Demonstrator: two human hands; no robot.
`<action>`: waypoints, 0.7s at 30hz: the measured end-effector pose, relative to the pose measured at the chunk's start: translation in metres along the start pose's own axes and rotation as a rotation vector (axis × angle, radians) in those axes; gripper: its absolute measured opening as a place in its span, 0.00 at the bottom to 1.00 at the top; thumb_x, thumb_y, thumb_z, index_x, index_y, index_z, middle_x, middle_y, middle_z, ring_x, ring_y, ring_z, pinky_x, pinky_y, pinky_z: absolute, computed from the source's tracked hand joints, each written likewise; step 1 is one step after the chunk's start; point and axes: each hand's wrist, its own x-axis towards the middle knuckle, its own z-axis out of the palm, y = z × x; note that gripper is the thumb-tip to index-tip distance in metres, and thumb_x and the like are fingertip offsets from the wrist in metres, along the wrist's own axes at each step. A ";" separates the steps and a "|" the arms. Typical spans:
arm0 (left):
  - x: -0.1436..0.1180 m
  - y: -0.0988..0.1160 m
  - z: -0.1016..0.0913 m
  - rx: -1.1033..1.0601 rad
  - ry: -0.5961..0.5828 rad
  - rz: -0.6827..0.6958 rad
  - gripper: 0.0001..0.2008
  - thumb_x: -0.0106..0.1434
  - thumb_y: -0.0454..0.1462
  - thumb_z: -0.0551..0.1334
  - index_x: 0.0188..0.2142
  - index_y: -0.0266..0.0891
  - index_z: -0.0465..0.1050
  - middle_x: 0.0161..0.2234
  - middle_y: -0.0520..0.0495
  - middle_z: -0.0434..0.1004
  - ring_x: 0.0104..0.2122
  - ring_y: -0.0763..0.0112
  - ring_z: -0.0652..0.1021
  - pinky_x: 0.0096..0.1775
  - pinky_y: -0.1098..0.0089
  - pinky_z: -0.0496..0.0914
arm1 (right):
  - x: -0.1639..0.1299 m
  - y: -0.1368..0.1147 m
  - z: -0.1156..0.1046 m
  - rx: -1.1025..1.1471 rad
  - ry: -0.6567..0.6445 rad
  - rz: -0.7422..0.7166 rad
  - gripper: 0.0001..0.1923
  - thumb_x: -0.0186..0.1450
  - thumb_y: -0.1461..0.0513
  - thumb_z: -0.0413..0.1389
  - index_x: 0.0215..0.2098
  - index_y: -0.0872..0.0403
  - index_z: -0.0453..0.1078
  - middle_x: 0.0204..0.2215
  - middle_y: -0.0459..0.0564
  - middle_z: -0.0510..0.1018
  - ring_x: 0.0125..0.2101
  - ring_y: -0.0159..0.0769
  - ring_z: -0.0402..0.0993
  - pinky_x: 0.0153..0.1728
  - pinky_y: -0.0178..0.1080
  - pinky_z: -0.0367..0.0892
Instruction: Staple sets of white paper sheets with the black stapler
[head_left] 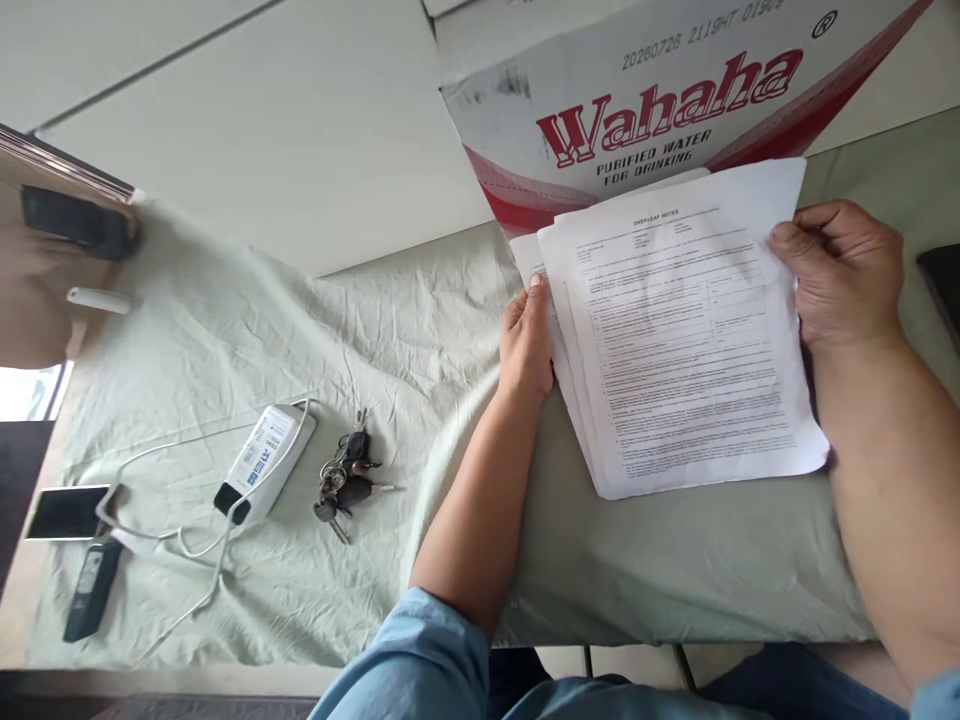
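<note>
As the left hand [529,340] and right hand [851,270] grip the papers [682,350] right of centre, lower sheets [527,253] hide beneath, small print [690,405] blurs, the box [517,120] runs off the top, cloth [697,570] spreads below.

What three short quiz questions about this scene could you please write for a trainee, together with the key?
1. What do the left hand and the right hand both hold?
2. True or false: the bunch of metal and black keys lies on the pale green cloth.
3. Fill in: the biggest red word on the white cardboard box reads ____.

Key: 1. Printed white paper sheets. 2. True. 3. Wahaha.
</note>
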 end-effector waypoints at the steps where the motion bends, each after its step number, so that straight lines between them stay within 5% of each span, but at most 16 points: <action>1: 0.000 0.000 0.000 0.002 -0.003 -0.003 0.29 0.69 0.66 0.77 0.49 0.44 0.88 0.46 0.41 0.95 0.64 0.44 0.90 0.62 0.51 0.88 | -0.001 -0.001 0.000 -0.008 0.005 0.002 0.33 0.47 0.38 0.88 0.31 0.50 0.83 0.25 0.41 0.80 0.26 0.30 0.68 0.32 0.42 0.67; 6: -0.001 0.000 0.001 -0.040 -0.028 -0.025 0.31 0.66 0.67 0.79 0.46 0.43 0.87 0.46 0.40 0.95 0.63 0.41 0.91 0.63 0.49 0.88 | -0.002 -0.004 0.003 -0.027 0.027 0.039 0.28 0.52 0.45 0.89 0.31 0.51 0.81 0.26 0.40 0.80 0.27 0.30 0.70 0.36 0.44 0.73; 12: 0.000 -0.003 0.000 -0.010 -0.078 -0.027 0.30 0.62 0.63 0.84 0.47 0.43 0.88 0.48 0.39 0.96 0.65 0.40 0.90 0.66 0.48 0.87 | 0.003 0.011 0.003 0.092 0.067 -0.041 0.33 0.46 0.38 0.88 0.30 0.50 0.82 0.28 0.42 0.82 0.29 0.33 0.71 0.37 0.47 0.72; 17: -0.001 0.002 0.002 -0.021 -0.056 -0.038 0.30 0.63 0.64 0.84 0.46 0.42 0.87 0.47 0.39 0.96 0.65 0.40 0.91 0.65 0.50 0.87 | 0.020 0.032 -0.013 0.093 0.104 -0.051 0.29 0.54 0.42 0.87 0.34 0.50 0.81 0.30 0.42 0.80 0.32 0.37 0.76 0.41 0.52 0.74; 21: -0.001 0.004 0.001 -0.024 -0.046 -0.049 0.31 0.64 0.65 0.82 0.48 0.42 0.87 0.46 0.39 0.95 0.63 0.39 0.91 0.63 0.49 0.88 | 0.023 0.028 -0.024 0.080 0.048 0.020 0.31 0.49 0.41 0.88 0.30 0.50 0.79 0.27 0.40 0.78 0.28 0.33 0.72 0.37 0.48 0.70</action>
